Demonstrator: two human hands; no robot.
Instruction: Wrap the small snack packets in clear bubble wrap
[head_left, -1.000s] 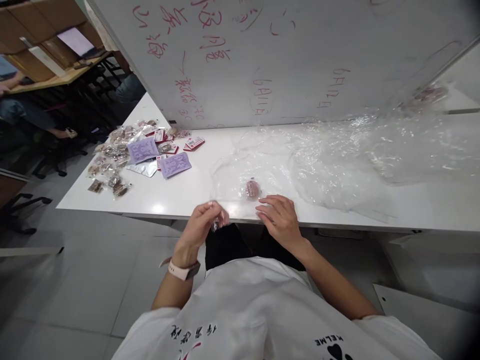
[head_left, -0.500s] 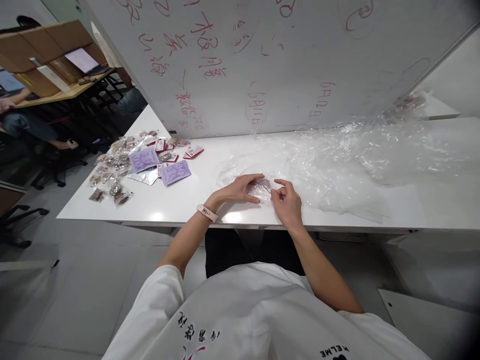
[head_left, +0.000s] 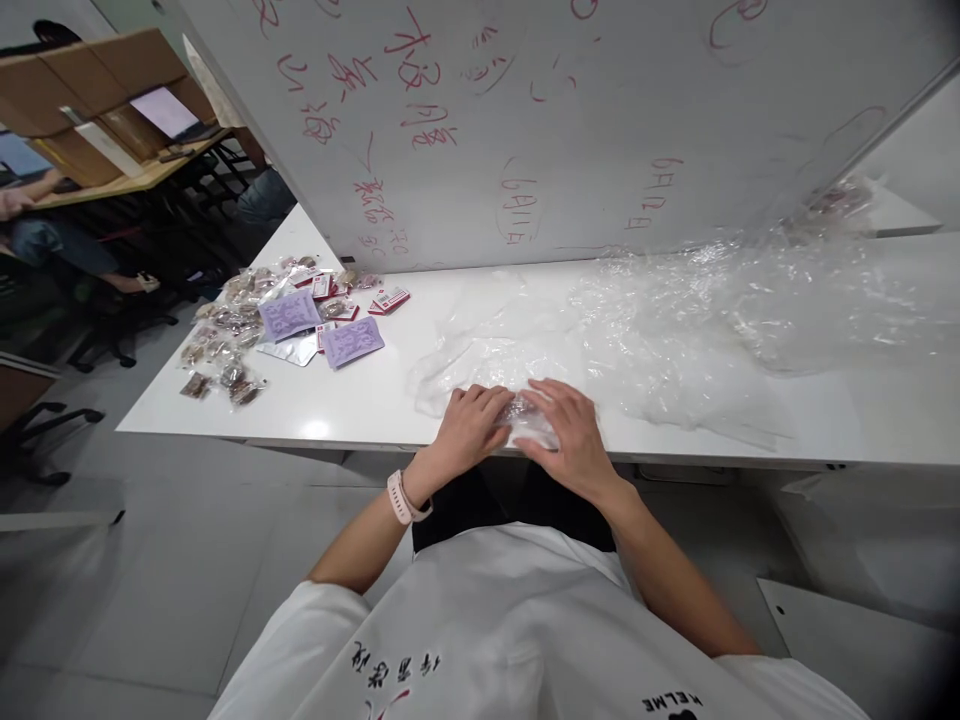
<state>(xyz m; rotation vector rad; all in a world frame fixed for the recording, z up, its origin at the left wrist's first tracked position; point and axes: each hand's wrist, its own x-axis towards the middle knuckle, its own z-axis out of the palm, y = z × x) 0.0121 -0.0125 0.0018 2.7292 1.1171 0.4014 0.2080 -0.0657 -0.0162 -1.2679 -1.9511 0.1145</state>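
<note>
A small bundle wrapped in clear plastic film [head_left: 531, 424] lies at the front edge of the white table, between my hands. What is inside it cannot be made out. My left hand [head_left: 472, 425], with a pale pink watch band [head_left: 401, 497] on the wrist, curls its fingers over the bundle's left end. From the right, my right hand [head_left: 571, 440] clasps the bundle, fingers on the far side and thumb on the near side. A loose clear plastic sheet [head_left: 487, 345] spreads out behind both hands and joins a crumpled heap to the right.
On the table's left stand purple packets [head_left: 354, 343], red-and-white cards [head_left: 391, 299] and several small clear bags [head_left: 232, 373]. A whiteboard [head_left: 585, 130] with red writing rises along the back. More crumpled plastic film [head_left: 810, 300] covers the right side. A person sits at a far desk.
Both hands have drawn the bundle nearer to the table's front edge. My right hand has gone from a pinch to clasping it, and my left fingers now curl over it. The sheet's near edge has shifted.
</note>
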